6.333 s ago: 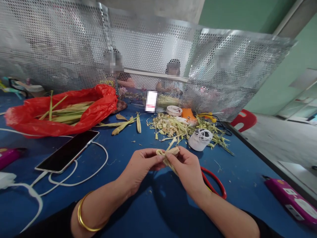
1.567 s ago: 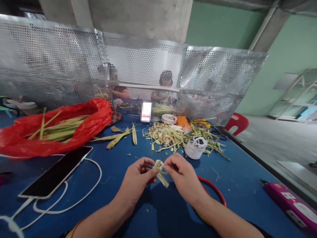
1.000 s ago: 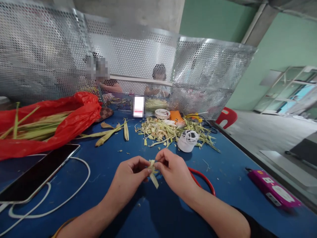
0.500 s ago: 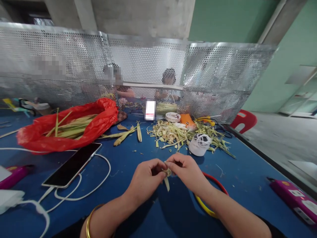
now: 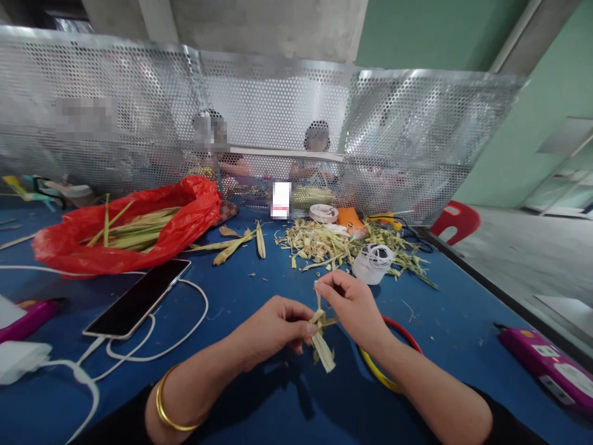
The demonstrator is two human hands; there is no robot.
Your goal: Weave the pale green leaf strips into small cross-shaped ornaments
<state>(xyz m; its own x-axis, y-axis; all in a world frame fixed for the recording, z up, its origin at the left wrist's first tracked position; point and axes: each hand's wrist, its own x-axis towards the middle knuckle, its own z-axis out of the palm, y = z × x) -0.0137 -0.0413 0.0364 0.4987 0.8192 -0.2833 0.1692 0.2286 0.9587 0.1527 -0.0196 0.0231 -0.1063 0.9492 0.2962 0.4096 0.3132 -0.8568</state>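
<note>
My left hand (image 5: 281, 326) pinches a small folded piece of pale dried leaf (image 5: 323, 351), with flat ends hanging below the thumb. From its knotted top a thin leaf strand (image 5: 319, 299) rises to my right hand (image 5: 348, 301), whose thumb and forefinger are closed on the tip. Another narrow end sticks out sideways beneath the right hand. Both hands are above the blue table (image 5: 231, 395). Under my right forearm lies a red and yellow ring (image 5: 376, 371), partly covered. Just beyond stands a white tub (image 5: 368, 272) with a coil of white cord on top.
A red plastic bag (image 5: 60, 247) holds long leaf strips (image 5: 143, 232). Leaf scraps (image 5: 319, 242) are heaped ahead, beside a tape roll (image 5: 323, 213). At left lie a phone (image 5: 139, 300) and white cable; a purple power strip (image 5: 542, 361) lies right. Behind a perforated screen (image 5: 273, 102) sit people.
My right hand has moved up and away from the left, drawing the thin strand upward. More of the folded leaf piece now shows below my left hand. The view has tilted slightly.
</note>
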